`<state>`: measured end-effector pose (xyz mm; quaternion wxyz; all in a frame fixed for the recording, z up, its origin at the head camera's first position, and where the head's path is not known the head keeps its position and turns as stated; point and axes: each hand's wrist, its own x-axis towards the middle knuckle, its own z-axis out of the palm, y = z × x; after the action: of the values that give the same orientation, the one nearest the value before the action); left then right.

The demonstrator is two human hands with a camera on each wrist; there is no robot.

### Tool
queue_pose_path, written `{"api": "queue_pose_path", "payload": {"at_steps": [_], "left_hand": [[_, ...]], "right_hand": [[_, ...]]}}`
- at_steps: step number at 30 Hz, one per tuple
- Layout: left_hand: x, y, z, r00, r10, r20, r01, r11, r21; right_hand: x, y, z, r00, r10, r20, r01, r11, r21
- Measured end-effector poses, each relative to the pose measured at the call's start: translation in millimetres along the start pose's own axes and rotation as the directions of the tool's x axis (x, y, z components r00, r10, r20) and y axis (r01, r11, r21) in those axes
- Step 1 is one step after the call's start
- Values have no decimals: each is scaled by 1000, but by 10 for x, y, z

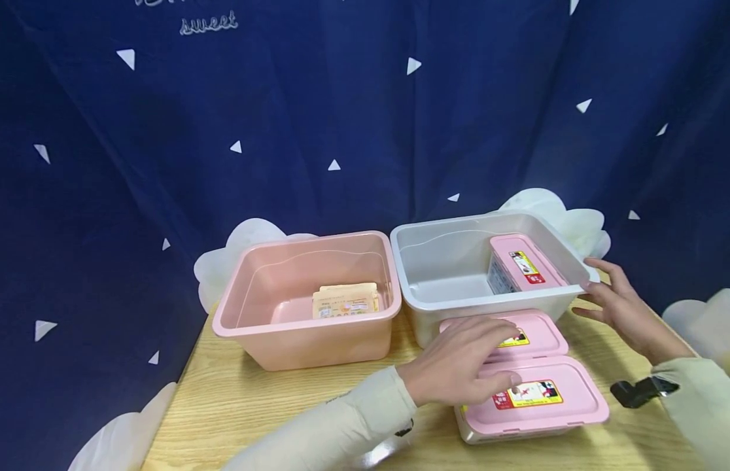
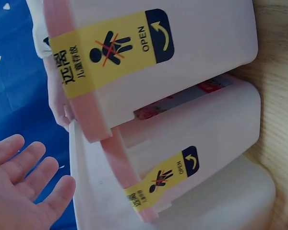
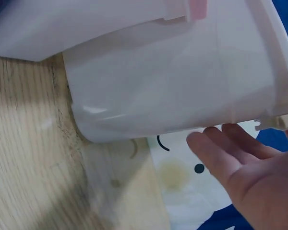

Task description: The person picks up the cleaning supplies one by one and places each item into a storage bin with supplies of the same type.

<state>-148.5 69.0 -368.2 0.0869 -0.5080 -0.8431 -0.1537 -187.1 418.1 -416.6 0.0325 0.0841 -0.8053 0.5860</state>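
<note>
My left hand hovers with spread fingers over two containers with pink lids, the near container and the far container. In the left wrist view the left palm holds nothing, beside the containers' labelled ends. At the right corner of a pale grey bin is my right hand, its fingers extended along the outside by the rim. The right wrist view shows those fingers right at the bin's side wall. Inside this bin lies another pink-lidded container, against its right side.
A pink bin stands left of the grey one, with a beige printed packet in it. Both bins sit on a wood-grain table. Behind them hangs a dark blue curtain with white triangles and cloud shapes.
</note>
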Motion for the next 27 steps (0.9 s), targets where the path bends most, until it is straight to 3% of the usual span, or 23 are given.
{"api": "queue_pose_path", "payload": {"at_steps": [3,6,11,18,27], "left_hand": [[-15,-5,33,1000,5,-6,-5,1000,-15],[-50,-14,53,1000,0,3,0,999,-37],[-128,-31,50,1000,-2,11,3,998,-70],[-225,-7,8,999,21,27,-21,1000,-14],[-330,100,135,997,52,48,-61,979,194]], "right_hand": [[-9,29,15,1000,-11,12,9,992,128],[4,65,39,999,-49,14,43,962,268],[38,123,86,994,-109,-4,102,920,379],[57,141,128,994,-99,-37,105,926,363],[57,112,125,993,-37,-111,65,963,261]]}}
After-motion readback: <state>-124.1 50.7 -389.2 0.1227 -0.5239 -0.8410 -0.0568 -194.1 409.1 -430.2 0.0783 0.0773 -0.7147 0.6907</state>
